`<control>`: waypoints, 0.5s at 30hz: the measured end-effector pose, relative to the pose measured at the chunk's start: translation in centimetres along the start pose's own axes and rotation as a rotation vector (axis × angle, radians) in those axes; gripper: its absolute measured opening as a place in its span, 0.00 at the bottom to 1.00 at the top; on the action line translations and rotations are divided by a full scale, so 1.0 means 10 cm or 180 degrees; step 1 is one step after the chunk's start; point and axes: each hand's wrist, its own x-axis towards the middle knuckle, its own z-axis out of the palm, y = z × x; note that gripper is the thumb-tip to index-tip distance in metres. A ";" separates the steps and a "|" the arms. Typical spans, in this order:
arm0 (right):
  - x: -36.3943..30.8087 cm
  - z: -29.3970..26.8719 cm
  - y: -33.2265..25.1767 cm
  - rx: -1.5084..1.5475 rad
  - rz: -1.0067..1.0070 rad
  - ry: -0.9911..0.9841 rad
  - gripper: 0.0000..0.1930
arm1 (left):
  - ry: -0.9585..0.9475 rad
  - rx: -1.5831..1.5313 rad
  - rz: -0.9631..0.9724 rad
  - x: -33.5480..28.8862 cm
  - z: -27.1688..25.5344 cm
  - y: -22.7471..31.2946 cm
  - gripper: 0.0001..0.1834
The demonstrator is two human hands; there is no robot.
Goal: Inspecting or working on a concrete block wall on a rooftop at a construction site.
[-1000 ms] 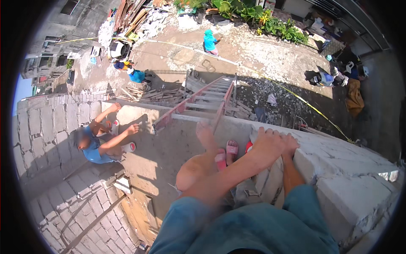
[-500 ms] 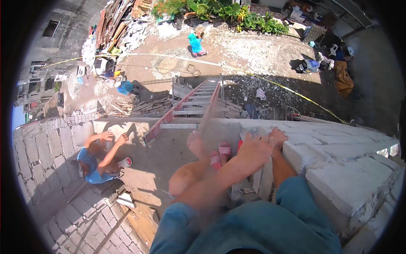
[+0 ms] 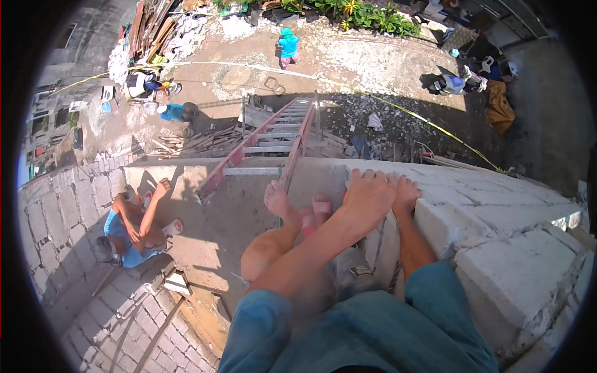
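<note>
- Here was my left hand [image 3: 370,196], up front, fingers bent and drawn close together, knuckles high, right against my right hand [image 3: 407,196]; how hard they pressed, I couldn't tell!
- Right hand's fingers bent too, tips partly hidden, both hands at the near edge of the grey block wall [image 3: 491,202] reaching off to my right: had that edge been dusty or crumbling, a hard lean could have slid my grip away.
- Close by my right arm, a rough-edged block [image 3: 516,270]; if it sat loose, a bump from my elbow might have shifted it.
- Past my wrists, a bare foot [image 3: 275,198] and pink sandals [image 3: 321,208] on the concrete floor [image 3: 193,208], near its drop: grit underfoot could have caused a slip, or a sandal could have been kicked over.
- Then the ladder [image 3: 273,149], red rails, pale rungs, its near end at that edge! I made out no tie, so a sideways knock could have set it skidding.
- Over left, a co-worker [image 3: 138,256] in blue, low by the edge; a careless reach could have cost their balance.
- And down below, timber [image 3: 186,140] and a person in light blue [image 3: 177,112]: anything nudged off might have struck them.
</note>
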 end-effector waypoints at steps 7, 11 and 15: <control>0.00 -0.05 0.01 0.0114 0.0063 -0.0048 0.07 | -0.0072 0.0202 0.0182 0.00 0.13 -0.09 0.13; 0.01 -0.11 -0.04 0.0110 0.0135 -0.0148 0.07 | -0.0290 0.0115 0.0079 0.06 0.09 -0.07 0.13; 0.01 0.02 -0.02 -0.0063 0.0158 0.0015 0.07 | -0.0369 0.0208 0.0091 0.18 0.09 -0.01 0.13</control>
